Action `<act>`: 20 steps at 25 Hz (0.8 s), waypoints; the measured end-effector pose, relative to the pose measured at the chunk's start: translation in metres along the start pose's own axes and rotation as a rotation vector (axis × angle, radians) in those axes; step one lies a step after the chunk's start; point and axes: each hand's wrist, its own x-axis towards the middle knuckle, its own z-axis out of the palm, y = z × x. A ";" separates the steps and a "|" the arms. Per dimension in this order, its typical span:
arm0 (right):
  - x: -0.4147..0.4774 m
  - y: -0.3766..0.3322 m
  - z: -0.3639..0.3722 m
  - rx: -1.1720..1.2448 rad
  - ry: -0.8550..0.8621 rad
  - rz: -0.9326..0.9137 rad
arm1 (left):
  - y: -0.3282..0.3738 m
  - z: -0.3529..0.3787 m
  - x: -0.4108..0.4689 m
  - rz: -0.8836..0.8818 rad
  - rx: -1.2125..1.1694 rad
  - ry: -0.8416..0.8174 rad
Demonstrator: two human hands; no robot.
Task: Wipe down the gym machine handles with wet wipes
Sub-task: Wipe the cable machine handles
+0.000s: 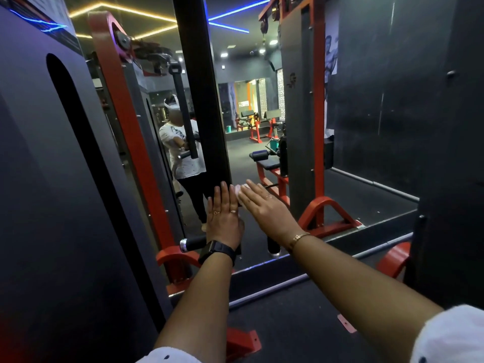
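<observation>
My left hand (225, 216) lies flat against the lower end of the black upright bar (201, 100), fingers straight and together, gripping nothing. My right hand (262, 205) reaches in from the right of the bar, fingers also straight, pressing a crumpled white wet wipe (239, 191) against the bar's right edge. The wipe shows as a pale, soft wad just past my left fingertips.

The bar is matte, dark and flat-faced, running up out of view. Below my left hand, at the bar's foot, a stubby handle (192, 244) sticks out to the left: a black grip with a shiny ribbed metal end cap. Left of the bar stands a glossy red frame (125, 127) of painted steel with rounded corners and arched feet. Behind the bar is a mirror (248, 100). The floor (301, 310) under the bar is dark and finely speckled.

A black watch (217, 251) wraps my left wrist and a thin gold bracelet (300, 237) my right.
</observation>
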 end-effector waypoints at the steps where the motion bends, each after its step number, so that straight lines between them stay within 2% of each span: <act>1: -0.007 0.005 0.003 0.007 -0.022 0.081 | 0.000 0.000 -0.001 0.011 -0.004 -0.001; 4: -0.057 0.017 0.008 0.068 -0.019 0.377 | -0.001 -0.001 0.000 0.028 0.008 -0.005; 8: -0.038 0.006 0.003 0.145 0.069 0.454 | 0.001 0.000 0.000 -0.003 0.019 -0.005; 9: -0.021 0.001 0.001 0.167 0.069 0.413 | 0.001 0.001 0.000 -0.006 0.022 -0.007; 11: -0.006 -0.005 0.003 0.130 0.005 0.220 | 0.001 0.001 -0.001 -0.003 0.024 -0.016; 13: -0.024 0.003 0.007 0.045 -0.053 0.080 | 0.000 0.002 -0.002 0.013 0.005 -0.009; 17: -0.067 0.014 0.002 0.022 0.021 0.149 | -0.002 0.006 0.000 0.026 -0.014 -0.002; 18: -0.059 0.010 0.003 0.041 0.026 0.087 | -0.002 0.007 -0.001 0.023 -0.024 -0.005; 20: -0.036 0.009 0.007 -0.034 -0.008 -0.159 | -0.001 0.008 -0.001 0.017 -0.019 -0.003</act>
